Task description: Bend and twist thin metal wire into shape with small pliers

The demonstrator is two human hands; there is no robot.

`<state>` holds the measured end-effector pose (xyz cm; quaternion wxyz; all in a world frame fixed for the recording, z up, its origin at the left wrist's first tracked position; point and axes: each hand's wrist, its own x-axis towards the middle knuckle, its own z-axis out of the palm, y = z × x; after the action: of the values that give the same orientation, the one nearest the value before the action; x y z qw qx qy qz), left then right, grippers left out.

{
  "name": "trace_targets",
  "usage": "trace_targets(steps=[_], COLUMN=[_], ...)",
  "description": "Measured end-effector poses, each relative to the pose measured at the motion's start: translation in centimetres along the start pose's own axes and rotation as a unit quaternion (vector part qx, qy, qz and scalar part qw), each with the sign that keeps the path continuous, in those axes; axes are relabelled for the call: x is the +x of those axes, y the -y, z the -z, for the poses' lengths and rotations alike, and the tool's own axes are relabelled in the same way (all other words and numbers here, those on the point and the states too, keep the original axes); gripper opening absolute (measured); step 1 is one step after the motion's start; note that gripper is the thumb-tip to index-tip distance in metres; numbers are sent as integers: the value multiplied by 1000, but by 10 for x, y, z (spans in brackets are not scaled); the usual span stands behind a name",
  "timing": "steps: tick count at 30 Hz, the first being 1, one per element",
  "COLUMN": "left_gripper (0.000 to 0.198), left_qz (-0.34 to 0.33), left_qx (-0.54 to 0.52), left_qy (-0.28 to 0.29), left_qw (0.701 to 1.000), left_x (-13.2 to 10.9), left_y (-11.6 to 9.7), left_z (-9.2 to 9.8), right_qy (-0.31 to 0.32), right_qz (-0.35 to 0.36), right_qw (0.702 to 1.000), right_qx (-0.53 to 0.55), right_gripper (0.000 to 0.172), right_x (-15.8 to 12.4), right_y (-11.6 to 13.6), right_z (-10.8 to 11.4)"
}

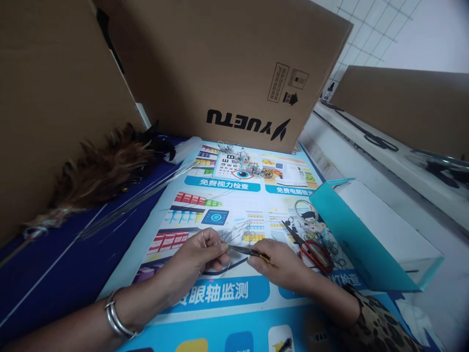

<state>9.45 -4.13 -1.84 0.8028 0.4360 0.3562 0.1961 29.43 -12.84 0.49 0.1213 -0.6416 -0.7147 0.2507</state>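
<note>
My left hand (208, 252) pinches a thin, curved wire (203, 238) between thumb and fingers, and part of it loops below the fingertips. In my right hand (278, 261) is a pair of pliers (242, 249) with dark jaws and yellow-and-black handles. The jaw tips meet the wire at my left fingertips; whether they grip it is too small to tell. Just beyond my hands, several loose thin wire pieces (240, 232) lie on the printed sheet. Red-handled scissors (317, 255) lie to the right of my right hand, blades pointing away, beside a heap of wire rings (335, 249).
A large cardboard box (234, 63) stands at the back. An opened turquoise box (366, 234) sits at the right. Wire clusters (244, 159) lie near the back, with long straight wires (128, 208) and a feather duster (98, 171) at the left. A printed poster (234, 320) covers the table.
</note>
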Motion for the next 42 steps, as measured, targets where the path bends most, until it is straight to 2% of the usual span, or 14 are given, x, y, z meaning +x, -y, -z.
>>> trace_targets(steps=[28, 42], left_gripper=[22, 20], left_qz=[-11, -14], left_qx=[-8, 10], left_qy=[23, 36], left_qw=[1000, 999], left_x=[-2, -1], left_y=[-1, 1], left_z=[-1, 1], right_qy=[6, 46], right_qz=[19, 21], right_qw=[999, 999], right_qx=[-34, 12], right_gripper=[26, 26], right_x=[1, 0], right_y=[0, -3], right_z=[-1, 8])
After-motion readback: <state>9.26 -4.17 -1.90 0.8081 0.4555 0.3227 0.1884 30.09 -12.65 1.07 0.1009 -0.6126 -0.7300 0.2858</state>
